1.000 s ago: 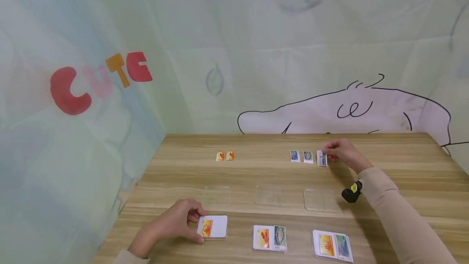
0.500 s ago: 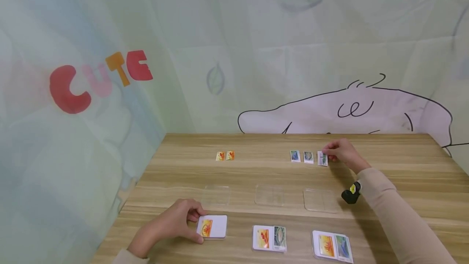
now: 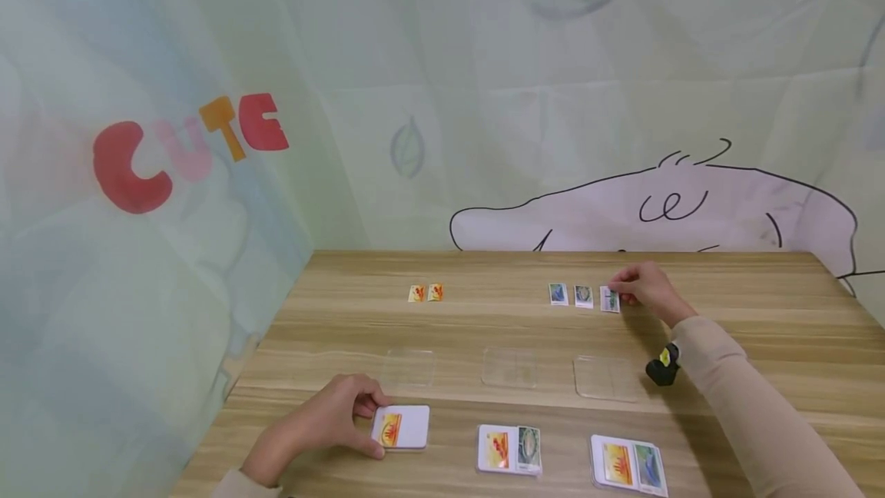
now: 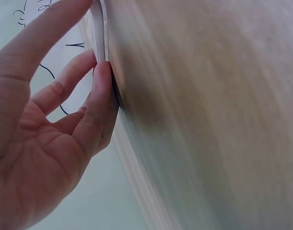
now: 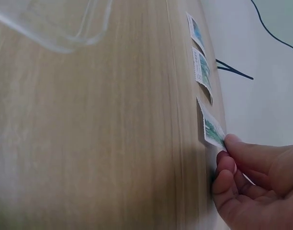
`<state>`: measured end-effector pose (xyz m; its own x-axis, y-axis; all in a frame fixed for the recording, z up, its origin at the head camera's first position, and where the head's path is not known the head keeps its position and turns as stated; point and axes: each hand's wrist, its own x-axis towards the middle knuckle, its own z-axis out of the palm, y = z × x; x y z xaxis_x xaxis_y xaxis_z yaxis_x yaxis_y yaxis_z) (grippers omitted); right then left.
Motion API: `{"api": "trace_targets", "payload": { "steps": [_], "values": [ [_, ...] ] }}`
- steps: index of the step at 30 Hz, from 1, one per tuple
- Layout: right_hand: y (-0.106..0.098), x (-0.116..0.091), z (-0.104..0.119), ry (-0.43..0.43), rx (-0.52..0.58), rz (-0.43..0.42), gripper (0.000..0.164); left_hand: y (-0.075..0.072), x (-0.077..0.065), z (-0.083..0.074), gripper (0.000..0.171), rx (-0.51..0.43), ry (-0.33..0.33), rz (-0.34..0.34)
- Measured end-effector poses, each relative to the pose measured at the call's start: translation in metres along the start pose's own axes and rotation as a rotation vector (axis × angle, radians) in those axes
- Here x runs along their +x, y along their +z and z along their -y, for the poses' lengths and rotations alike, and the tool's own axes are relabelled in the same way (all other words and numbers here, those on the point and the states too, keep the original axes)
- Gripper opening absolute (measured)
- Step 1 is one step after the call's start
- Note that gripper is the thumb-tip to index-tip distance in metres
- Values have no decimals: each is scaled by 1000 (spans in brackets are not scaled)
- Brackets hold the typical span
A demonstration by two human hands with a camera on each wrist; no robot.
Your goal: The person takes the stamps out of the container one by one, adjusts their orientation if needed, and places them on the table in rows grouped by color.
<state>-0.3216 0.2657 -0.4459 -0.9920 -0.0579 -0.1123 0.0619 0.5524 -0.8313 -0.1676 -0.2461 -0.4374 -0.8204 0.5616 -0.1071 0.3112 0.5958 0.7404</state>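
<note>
My right hand [image 3: 650, 290] pinches the near-right corner of a small green-and-white postage stamp [image 5: 213, 130] between thumb and fingers; that corner is lifted in the right wrist view. Two similar stamps, a blue one [image 3: 558, 294] and a greenish one [image 3: 584, 297], lie in a row to its left. At the front left, my left hand [image 3: 339, 415] grips a flat case with a white card [image 3: 413, 427] by its left end, thumb at the near corner and fingers at the far one. An orange stamp [image 3: 390, 430] lies on the card's left half; the right half is plain white.
Two white-carded cases, one in the middle [image 3: 512, 429] and one at right [image 3: 628, 442], each carry an orange and a green or blue stamp. Three clear lids [image 3: 408, 367] lie behind the cases. Two orange stamps [image 3: 435, 293] are at the back left.
</note>
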Motion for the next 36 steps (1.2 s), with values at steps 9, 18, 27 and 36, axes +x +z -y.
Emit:
{"api": "trace_targets", "payload": {
  "steps": [9,18,27,36],
  "values": [
    [1,4,0,-3,-41,-18,14,0,0,0,49,1,0,-5],
    [3,5,-1,-12,-46,-37,12,0,-1,1,49,-8,-3,-6],
    [7,5,-1,-27,-88,-80,12,-1,0,-1,48,-11,-6,-1],
    [11,2,0,-43,-122,-95,12,-1,-1,-2,48,-9,-6,0]
  ]
}}
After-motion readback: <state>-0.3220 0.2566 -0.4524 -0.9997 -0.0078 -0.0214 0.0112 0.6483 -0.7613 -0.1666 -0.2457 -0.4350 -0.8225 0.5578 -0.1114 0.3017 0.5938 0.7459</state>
